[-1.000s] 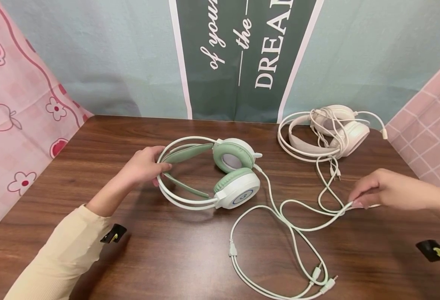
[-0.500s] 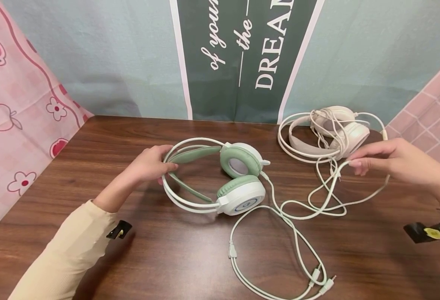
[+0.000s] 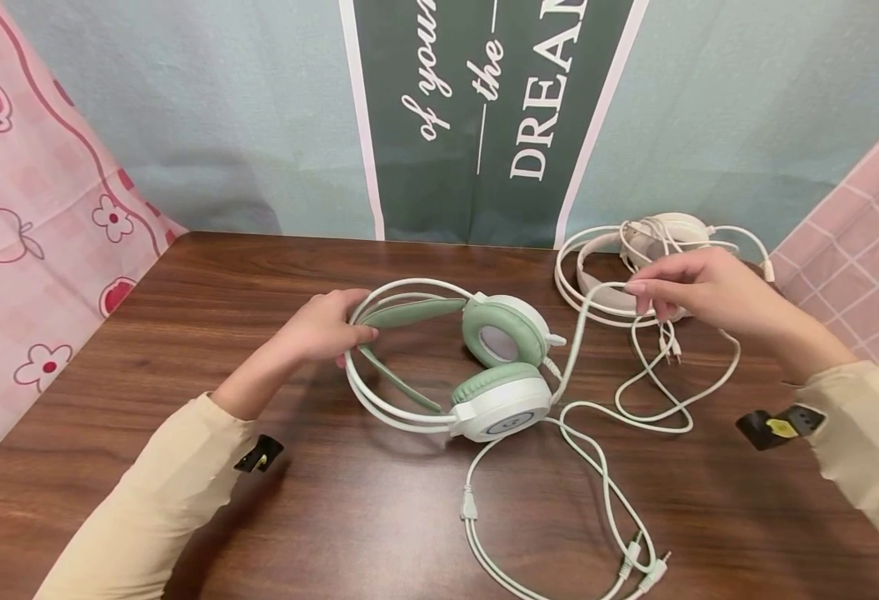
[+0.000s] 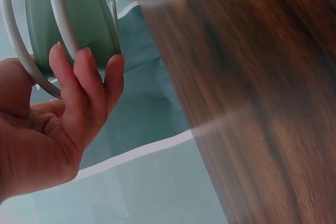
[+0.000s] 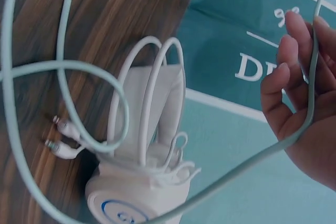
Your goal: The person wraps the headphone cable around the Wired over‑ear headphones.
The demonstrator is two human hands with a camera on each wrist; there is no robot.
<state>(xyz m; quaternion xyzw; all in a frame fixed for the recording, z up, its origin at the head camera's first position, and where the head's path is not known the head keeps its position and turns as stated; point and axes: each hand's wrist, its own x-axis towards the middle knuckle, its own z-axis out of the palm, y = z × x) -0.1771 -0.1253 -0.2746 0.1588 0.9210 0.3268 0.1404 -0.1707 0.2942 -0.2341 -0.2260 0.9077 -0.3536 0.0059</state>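
A white and green headset (image 3: 502,404) is at mid-table in the head view, its ear cups facing right. My left hand (image 3: 332,327) grips its headband; in the left wrist view the fingers (image 4: 79,80) curl around the white band beside the green pad (image 4: 86,17). My right hand (image 3: 697,287) pinches the headset's pale green cable (image 3: 581,327) between thumb and fingertips, raised above the table. In the right wrist view the cable (image 5: 231,174) runs across the palm. The rest of it loops over the table down to a splitter (image 3: 468,504) and two plugs (image 3: 655,573).
A second, white headset (image 3: 596,275) with its cord wrapped round it lies at the back right, partly behind my right hand. Its plugs (image 3: 670,346) rest on the wooden table (image 3: 319,517). A fabric backdrop (image 3: 259,125) rises at the table's far edge.
My right hand has lifted the cable and carried it left and away from me, toward the headset. My left hand and the green headset have shifted slightly right.
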